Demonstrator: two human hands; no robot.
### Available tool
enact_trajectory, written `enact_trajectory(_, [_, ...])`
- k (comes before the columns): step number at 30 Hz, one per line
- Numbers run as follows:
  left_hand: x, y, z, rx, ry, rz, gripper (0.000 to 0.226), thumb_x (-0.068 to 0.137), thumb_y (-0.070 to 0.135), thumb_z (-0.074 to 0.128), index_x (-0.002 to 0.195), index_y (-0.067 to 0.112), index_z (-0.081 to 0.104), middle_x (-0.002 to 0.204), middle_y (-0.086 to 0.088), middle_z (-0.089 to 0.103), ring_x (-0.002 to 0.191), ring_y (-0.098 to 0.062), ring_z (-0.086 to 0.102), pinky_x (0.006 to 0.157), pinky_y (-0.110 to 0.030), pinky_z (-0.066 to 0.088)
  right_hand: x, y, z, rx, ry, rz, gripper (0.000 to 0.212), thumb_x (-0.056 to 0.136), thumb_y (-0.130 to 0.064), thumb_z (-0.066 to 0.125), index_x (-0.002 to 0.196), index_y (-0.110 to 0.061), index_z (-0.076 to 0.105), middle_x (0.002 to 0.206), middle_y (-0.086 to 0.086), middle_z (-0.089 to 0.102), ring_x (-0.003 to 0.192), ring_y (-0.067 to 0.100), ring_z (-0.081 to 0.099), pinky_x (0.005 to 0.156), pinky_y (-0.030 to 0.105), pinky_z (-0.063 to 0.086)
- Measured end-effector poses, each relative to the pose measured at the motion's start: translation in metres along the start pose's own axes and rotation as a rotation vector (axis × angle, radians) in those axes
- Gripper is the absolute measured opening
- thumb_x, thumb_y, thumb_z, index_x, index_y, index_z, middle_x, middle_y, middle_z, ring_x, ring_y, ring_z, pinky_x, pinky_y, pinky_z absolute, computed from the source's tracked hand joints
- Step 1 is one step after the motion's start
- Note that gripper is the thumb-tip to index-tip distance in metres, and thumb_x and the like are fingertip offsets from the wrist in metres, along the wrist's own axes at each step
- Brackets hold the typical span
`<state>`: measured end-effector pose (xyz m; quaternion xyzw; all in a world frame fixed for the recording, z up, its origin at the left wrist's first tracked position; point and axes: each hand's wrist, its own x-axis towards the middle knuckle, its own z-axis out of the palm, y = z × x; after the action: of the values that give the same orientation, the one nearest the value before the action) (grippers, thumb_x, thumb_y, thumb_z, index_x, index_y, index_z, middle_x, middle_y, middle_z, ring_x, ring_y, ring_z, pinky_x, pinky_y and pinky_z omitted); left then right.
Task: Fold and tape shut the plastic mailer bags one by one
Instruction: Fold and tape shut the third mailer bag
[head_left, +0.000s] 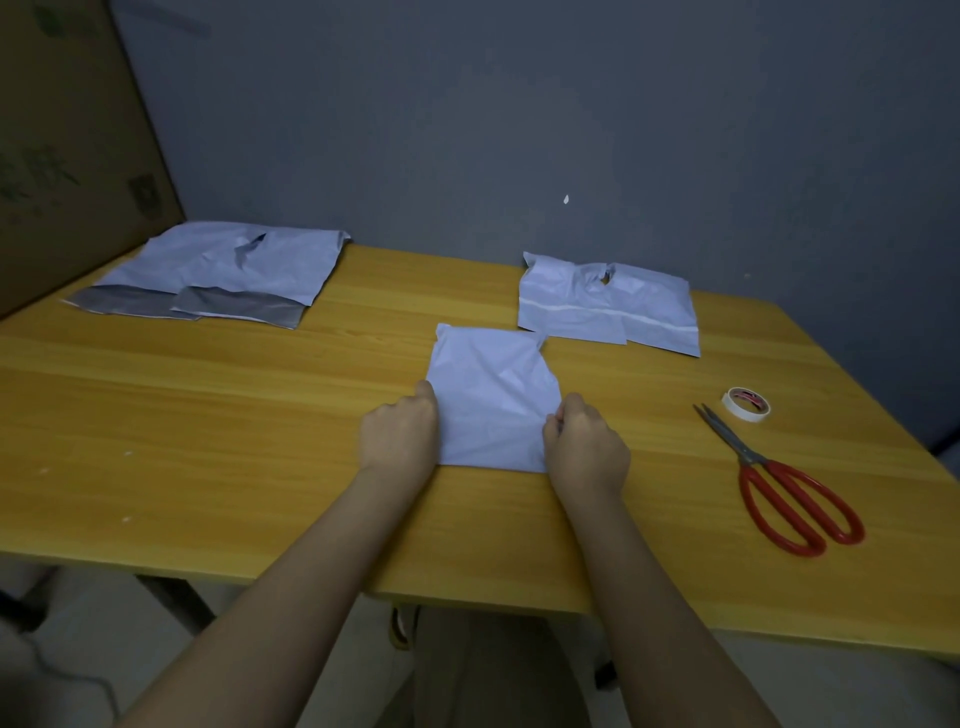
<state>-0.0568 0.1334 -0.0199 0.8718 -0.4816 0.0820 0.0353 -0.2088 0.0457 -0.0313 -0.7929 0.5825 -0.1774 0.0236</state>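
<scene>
Progress, as I read it from my head view, sits somewhere in the middle: two white mailers with tape strips (609, 307) lie together at the far right of the bench (208, 415), each crossed by a pale band, so I count them as done. Two unfolded mailers (218, 273) with grey flaps showing wait at the far left. The mailer in hand (491, 405) lies at bench centre, between my hands. My left hand (399, 428) holds its left edge and my right hand (584, 444) its right edge, fingers curled on the plastic (exactly how, I cannot tell). I see no tape on it, so taping is left. The tape roll (746, 405) and red-handled scissors (779, 483) lie untouched to the right
</scene>
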Motion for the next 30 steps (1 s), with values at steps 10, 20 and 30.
enact_trajectory(10, [-0.001,-0.003,0.008,0.100,0.280,0.061,0.008,0.064,0.013,0.057,0.072,0.016,0.058,0.072,-0.003,0.056,0.068,-0.022,0.055,0.052,-0.027,0.034,0.004,0.002,-0.002,0.033,0.113,-0.004,0.016,0.091,-0.012,0.050,0.104,-0.007,0.057,0.104,0.013,0.056,0.083,0.037,0.058,0.051,0.030,0.028])
enact_trajectory(20, [-0.003,-0.007,0.021,-0.129,0.268,0.050,0.015,0.057,0.009,0.066,0.065,0.008,0.054,0.062,-0.012,0.053,0.056,-0.030,0.054,0.043,-0.028,0.038,-0.021,-0.042,-0.003,0.108,-0.373,-0.594,0.049,0.105,-0.029,0.023,0.151,-0.015,0.020,0.160,-0.003,0.013,0.147,0.015,0.005,0.119,0.037,0.002])
enact_trajectory(30, [0.001,-0.009,0.021,-0.178,0.098,-0.098,0.022,0.097,0.024,0.037,0.111,0.011,0.049,0.117,-0.010,0.051,0.110,-0.030,0.046,0.082,-0.037,0.040,-0.032,0.016,-0.011,-0.040,-0.472,-0.229,0.058,0.101,-0.048,0.010,0.153,-0.026,-0.004,0.160,-0.009,-0.011,0.146,0.009,-0.012,0.118,0.043,-0.009])
